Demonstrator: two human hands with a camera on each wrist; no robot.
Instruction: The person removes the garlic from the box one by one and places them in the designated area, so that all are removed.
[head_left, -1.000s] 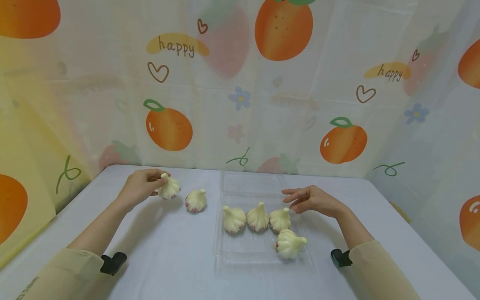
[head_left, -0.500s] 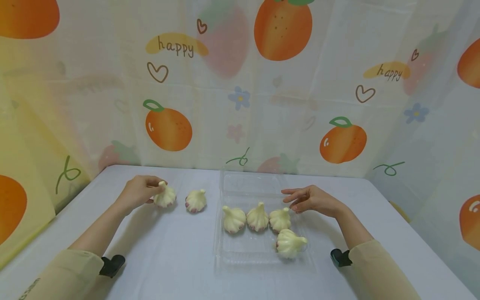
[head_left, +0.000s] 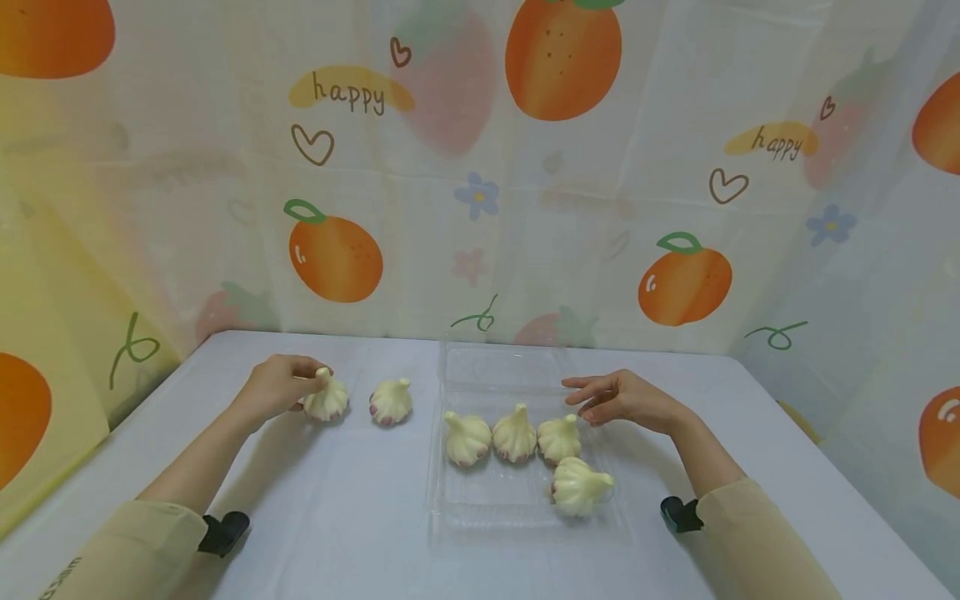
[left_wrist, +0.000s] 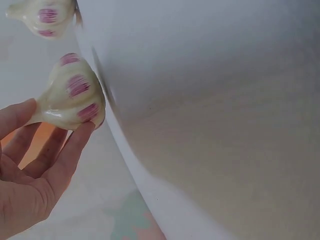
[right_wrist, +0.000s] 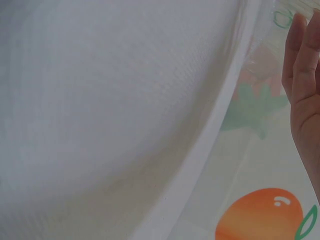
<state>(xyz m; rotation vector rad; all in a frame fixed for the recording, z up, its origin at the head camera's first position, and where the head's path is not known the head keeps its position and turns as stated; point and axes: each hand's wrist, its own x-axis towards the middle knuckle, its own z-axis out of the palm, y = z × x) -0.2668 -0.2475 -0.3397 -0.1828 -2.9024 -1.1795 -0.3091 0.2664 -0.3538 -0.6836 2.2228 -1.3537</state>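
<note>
White backdrop [head_left: 562,267] fills the rear, printed with oranges, hearts, flowers and "happy"; yellow at far left. Next down: table [head_left: 345,517], white cover. Clear plastic tray [head_left: 495,515] sits near mid-table. Beige sleeves [head_left: 757,537] on both arms.

Left hand [head_left: 277,387]: holding one garlic bulb [head_left: 327,398], thumb at its stem, fingertips by the purple-streaked base, stem up in head view. Bulb is left of the tray, at or just over the table; can't tell if it touches. Right hand [head_left: 630,402]: holding nothing, fingers extended and a bit spread, over the tray's right side, just beside the nearest bulb.

Second bulb [head_left: 391,402] rests on the table between held one and tray. Four in the tray: three side by side in a row [head_left: 514,437], stems up; fourth [head_left: 579,487] at front right, tipped, stem pointing right. Smallest: black straps [head_left: 223,533] at the cuffs.
</note>
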